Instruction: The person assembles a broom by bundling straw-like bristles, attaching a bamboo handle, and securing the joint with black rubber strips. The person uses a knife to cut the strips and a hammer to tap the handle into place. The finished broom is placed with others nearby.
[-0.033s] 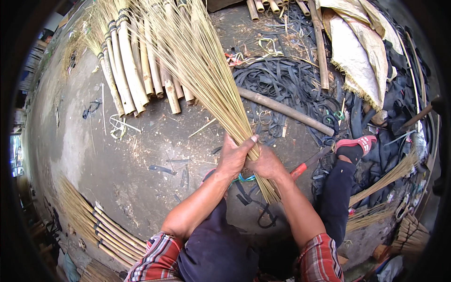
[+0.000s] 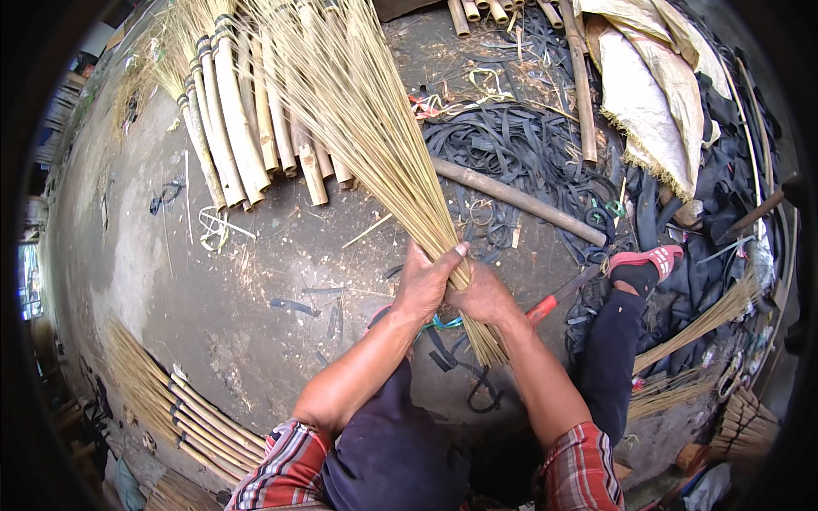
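Note:
A long bundle of dry broom straw (image 2: 399, 170) slants from my lap up to the far left, its thin tips fanned out. My left hand (image 2: 421, 285) is closed around its narrow lower part, thumb laid across the stalks. Right beside it, my right hand (image 2: 482, 294) wraps the same bundle from the other side. The cut stalk ends stick out below both hands. By my right forearm lies a tool with a red handle (image 2: 541, 311) and a dark blade. Blue-green string (image 2: 445, 323) shows just under my hands.
Brooms with bamboo handles (image 2: 226, 119) lie at the far left, more handles (image 2: 213, 417) at the near left. A bamboo pole (image 2: 520, 201) crosses beside heaped black rubber strips (image 2: 528, 140). A whitish sack (image 2: 652, 102) lies far right, loose straw (image 2: 703, 328) near right.

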`<state>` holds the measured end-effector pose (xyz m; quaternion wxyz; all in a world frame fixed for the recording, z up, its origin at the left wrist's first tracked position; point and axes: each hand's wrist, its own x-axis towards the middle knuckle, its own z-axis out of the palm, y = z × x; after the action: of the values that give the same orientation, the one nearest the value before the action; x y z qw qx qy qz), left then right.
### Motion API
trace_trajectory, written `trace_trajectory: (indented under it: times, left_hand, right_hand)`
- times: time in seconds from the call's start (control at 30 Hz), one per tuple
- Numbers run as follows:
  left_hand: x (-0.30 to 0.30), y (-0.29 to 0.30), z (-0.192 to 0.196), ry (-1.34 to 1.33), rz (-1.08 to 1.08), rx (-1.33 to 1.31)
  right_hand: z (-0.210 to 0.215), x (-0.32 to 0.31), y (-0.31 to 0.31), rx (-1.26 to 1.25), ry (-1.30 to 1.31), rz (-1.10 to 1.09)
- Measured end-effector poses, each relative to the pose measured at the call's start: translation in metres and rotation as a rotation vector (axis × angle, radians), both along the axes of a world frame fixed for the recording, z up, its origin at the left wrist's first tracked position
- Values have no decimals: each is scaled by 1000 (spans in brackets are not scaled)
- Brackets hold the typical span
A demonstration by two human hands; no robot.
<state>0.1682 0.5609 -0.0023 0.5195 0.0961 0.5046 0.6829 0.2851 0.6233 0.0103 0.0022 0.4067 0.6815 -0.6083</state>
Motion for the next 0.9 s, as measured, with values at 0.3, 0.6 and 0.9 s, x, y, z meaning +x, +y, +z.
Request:
trace_trajectory:
  times: [0.3,0.6,0.9]
  left_hand:
    - [-2,-3,3,-51,18,-5]
    - [-5,-3,4,-15,82,11]
    - [-13,-6,0,-24,55,8]
  right_hand:
    - [3,-10,-10,199,-129,2]
    - [4,-11,-4,78,-107,125]
    - [6,-24,-19,209,-247,-27]
